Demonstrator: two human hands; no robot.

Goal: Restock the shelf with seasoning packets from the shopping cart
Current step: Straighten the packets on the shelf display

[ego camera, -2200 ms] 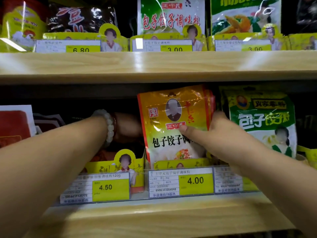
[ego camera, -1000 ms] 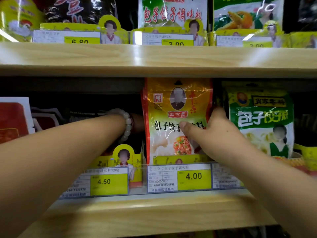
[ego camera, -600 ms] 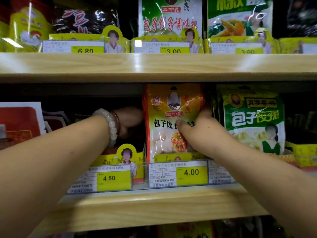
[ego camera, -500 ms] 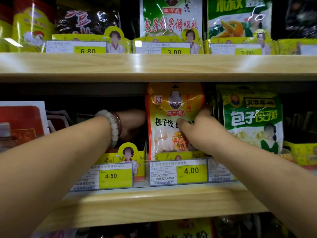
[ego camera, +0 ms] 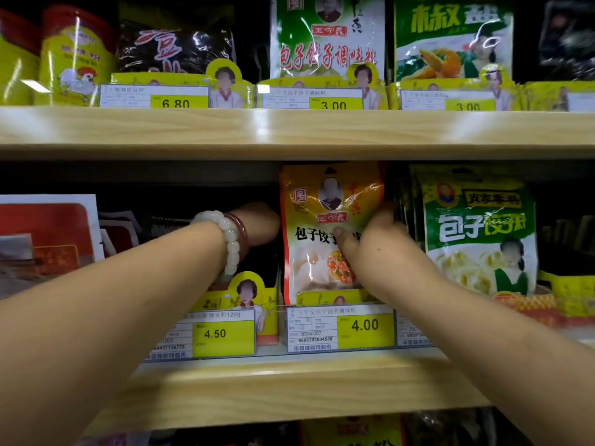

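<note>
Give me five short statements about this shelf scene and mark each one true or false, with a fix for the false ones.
1. The right hand grips the orange seasoning packet. True.
2. The price tag under that packet reads 6.80. False: it reads 4.00.
3. The left hand reaches into the shelf to the left of the orange packet. True.
4. The white bead bracelet is on the right wrist. False: it is on the left wrist.
5. The green packet stands left of the orange one. False: it stands to its right.

Orange packet glossy plastic; shelf smooth wood-look, w/ sheen
</note>
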